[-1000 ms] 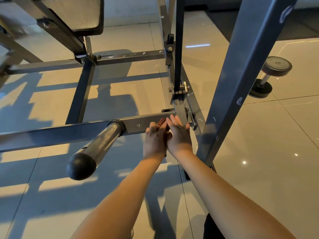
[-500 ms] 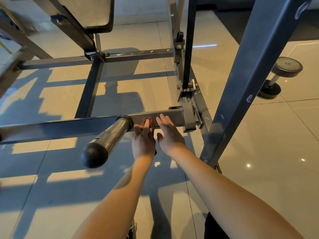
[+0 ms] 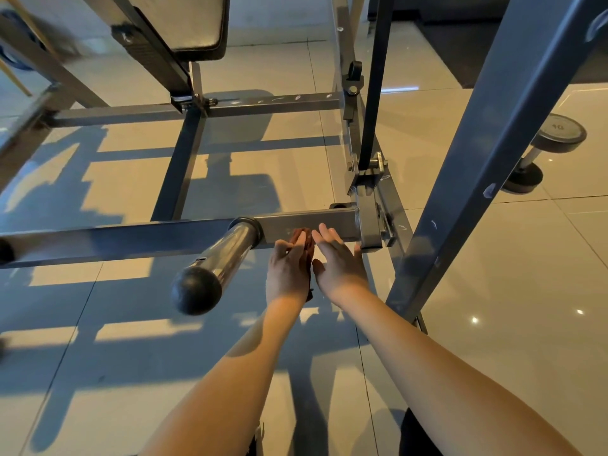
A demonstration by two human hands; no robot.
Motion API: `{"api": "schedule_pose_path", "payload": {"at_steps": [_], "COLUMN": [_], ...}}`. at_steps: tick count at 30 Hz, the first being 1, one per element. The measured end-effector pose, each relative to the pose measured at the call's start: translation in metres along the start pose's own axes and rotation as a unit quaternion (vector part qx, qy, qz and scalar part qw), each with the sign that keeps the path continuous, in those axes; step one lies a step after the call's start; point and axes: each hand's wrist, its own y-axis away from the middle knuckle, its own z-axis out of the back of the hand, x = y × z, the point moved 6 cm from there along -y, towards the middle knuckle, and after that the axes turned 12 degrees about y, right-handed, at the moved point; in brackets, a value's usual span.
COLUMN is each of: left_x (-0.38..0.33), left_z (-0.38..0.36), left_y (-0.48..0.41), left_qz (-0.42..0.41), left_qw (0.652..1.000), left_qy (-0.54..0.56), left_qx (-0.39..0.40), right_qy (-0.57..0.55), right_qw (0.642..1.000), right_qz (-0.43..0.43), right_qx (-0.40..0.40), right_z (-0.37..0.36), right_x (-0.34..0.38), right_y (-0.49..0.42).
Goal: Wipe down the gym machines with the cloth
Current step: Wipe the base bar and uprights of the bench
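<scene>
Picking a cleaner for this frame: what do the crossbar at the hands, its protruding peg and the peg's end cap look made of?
Crossbar: likely steel box tube, matte grey paint; flat faces, square edges.
Peg: polished or chromed metal; mirror-like reflections.
End cap: black rubber or plastic, dull sheen; cannot tell which.

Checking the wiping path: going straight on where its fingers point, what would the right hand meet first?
The grey crossbar: the right hand points up at it, fingertips seemingly at its face, though depth is unclear.
</scene>
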Motion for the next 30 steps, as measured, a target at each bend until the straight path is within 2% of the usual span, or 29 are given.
{"api": "schedule_pose_path", "payload": {"at_steps": [3,6,8,11,16,18,22,25,27,30], "left_x": [0.014,0.019,0.008,0.002,0.024,0.013,0.003,0.020,0.017,-0.002], "left_z": [0.020,0.019,0.006,-0.001,0.023,0.014,0.009,0.025,0.025,-0.003], "left_y": [0.002,0.004,0.003,0.003,0.003,0.002,0.000,-0.001,-0.001,-0.003], "left_qz": [0.015,0.103,0.096,0.033,0.058,0.073,0.035,0.082,0.093,0.027], "left_qw": [0.997,0.986,0.991,0.999,0.991,0.992,0.998,0.993,0.993,0.998], "left_qy": [0.048,0.086,0.078,0.040,0.094,0.089,0.044,0.078,0.061,-0.008], "left_qx": [-0.063,-0.096,-0.057,0.004,-0.076,-0.046,0.010,-0.028,-0.043,0.053], "right_qy": [0.000,-0.008,-0.014,-0.026,-0.026,-0.031,-0.030,-0.023,-0.032,-0.075], "right_qw": [1.000,1.000,1.000,1.000,1.000,0.999,0.999,0.999,0.999,0.997], "right_qz": [0.000,0.002,0.000,-0.005,-0.009,-0.014,-0.022,-0.016,-0.011,-0.013], "right_qx": [-0.009,-0.009,-0.006,-0.002,-0.008,-0.008,-0.009,-0.015,-0.018,-0.013], "right_z": [0.000,0.001,0.002,0.003,0.003,0.003,0.000,0.000,0.000,-0.001], "right_x": [-0.002,-0.004,-0.004,-0.003,-0.004,-0.001,0.003,0.001,0.000,-0.001], "right_y": [0.001,0.001,0.001,0.001,-0.001,0.000,0.003,0.003,0.003,0.003]}}
